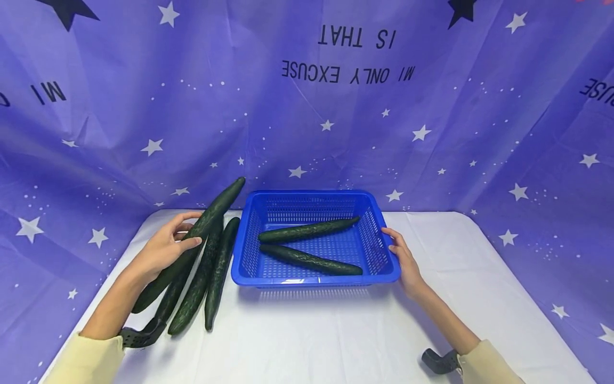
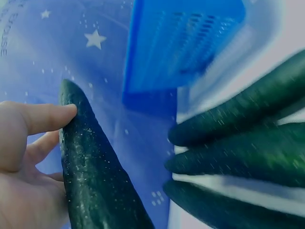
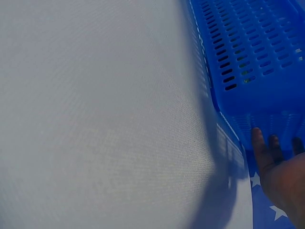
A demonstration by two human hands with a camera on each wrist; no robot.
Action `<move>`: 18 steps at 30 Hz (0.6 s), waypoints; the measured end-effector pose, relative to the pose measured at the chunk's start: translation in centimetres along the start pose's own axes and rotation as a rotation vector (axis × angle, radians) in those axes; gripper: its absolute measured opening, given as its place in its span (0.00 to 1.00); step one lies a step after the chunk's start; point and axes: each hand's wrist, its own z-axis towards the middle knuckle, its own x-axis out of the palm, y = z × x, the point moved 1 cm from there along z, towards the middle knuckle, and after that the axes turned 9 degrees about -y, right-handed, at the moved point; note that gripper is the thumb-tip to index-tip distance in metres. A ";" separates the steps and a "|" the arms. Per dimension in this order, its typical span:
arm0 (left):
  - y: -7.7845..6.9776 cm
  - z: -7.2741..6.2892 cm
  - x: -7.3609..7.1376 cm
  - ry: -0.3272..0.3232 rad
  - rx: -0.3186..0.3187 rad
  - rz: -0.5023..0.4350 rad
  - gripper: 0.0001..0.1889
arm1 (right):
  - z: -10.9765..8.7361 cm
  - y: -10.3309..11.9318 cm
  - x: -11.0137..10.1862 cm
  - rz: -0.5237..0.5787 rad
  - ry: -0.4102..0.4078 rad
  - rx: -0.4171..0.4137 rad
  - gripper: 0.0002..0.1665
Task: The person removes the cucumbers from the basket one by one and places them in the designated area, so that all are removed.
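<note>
My left hand (image 1: pixel 165 246) grips a long dark green cucumber (image 1: pixel 218 205) between thumb and fingers, its far end raised. The left wrist view shows this held cucumber (image 2: pixel 93 162) apart from three others. Those three, among them the cucumber nearest the basket (image 1: pixel 222 274), lie side by side beneath and right of the hand. A blue plastic basket (image 1: pixel 316 280) stands centrally; inside it are an upper cucumber (image 1: pixel 307 230) and a lower cucumber (image 1: pixel 309 260). At the basket's right side, my right hand (image 1: pixel 406 266) touches the wall below the rim with extended fingers (image 3: pixel 259 145).
A white cloth (image 1: pixel 307 336) covers the table. Behind it and at both sides hangs a purple curtain (image 1: pixel 268 128) with stars and lettering. A dark strap mount (image 1: pixel 144 335) is on the left wrist, and another mount (image 1: pixel 438 361) is on the right.
</note>
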 end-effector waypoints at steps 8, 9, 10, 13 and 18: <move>3.5 -1.0 -1.7 -0.046 -0.096 -0.050 0.34 | 0.0 0.1 0.1 0.009 0.001 0.001 0.28; 3.9 -1.1 -1.9 -0.045 -0.113 -0.075 0.34 | 0.0 0.1 0.1 0.010 0.002 0.000 0.28; 4.3 -1.2 -2.0 -0.047 -0.127 -0.096 0.34 | 0.0 0.1 0.1 0.008 0.004 -0.002 0.28; 5.4 -1.4 -2.3 -0.051 -0.171 -0.170 0.35 | 0.0 0.1 0.1 0.009 0.007 -0.002 0.28; 6.9 -1.5 -2.6 -0.053 -0.222 -0.197 0.35 | 0.0 0.0 0.1 0.015 0.008 0.008 0.29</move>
